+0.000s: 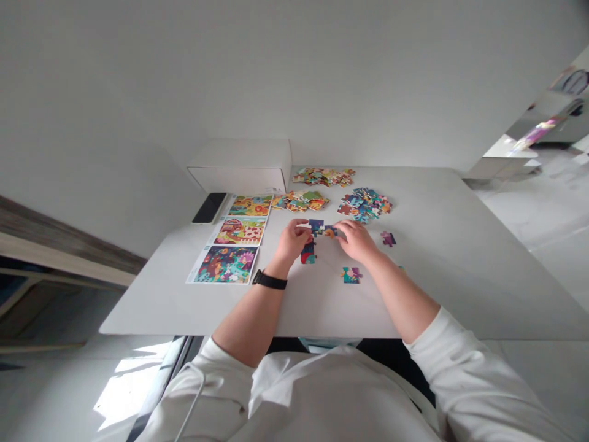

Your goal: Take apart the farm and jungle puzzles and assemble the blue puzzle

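Observation:
My left hand [292,239] and my right hand [357,239] meet over a few joined puzzle pieces [321,228] in the middle of the white table [442,270]. Fingertips of both hands press on these dark blue and orange pieces. A red and teal piece [308,252] lies just under my left hand. A black watch [269,280] is on my left wrist. A loose piece [351,274] lies near my right forearm, and a purple one [388,238] sits to the right of my right hand.
Three heaps of loose pieces lie further back: one [324,177], one [300,201], and a bluish one [365,205]. Three picture cards [239,238] line the left side. A white box [242,166] and a black phone [209,207] sit at the back left.

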Available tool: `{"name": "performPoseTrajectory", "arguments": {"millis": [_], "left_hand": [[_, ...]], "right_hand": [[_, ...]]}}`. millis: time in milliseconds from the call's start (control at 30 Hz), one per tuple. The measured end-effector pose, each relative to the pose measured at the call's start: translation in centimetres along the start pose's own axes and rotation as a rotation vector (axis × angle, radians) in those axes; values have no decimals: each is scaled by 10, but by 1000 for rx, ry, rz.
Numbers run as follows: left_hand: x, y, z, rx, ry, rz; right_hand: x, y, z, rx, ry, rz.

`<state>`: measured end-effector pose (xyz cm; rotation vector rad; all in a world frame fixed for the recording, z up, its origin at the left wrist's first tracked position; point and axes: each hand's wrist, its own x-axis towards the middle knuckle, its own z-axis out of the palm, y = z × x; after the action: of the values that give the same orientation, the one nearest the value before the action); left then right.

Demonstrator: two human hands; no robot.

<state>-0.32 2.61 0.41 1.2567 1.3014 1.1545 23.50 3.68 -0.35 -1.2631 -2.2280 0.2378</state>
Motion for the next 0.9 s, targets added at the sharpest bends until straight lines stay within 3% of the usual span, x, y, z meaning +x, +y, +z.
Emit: {"name": "performPoseTrajectory", "arguments": {"millis": [467, 900], "left_hand": [[2, 0, -6, 227, 98, 18], [-5, 8, 13, 655, 85, 95]], "right_hand": [[10, 8, 10, -88, -118, 51], [3, 2, 1, -126, -137, 113]]}}
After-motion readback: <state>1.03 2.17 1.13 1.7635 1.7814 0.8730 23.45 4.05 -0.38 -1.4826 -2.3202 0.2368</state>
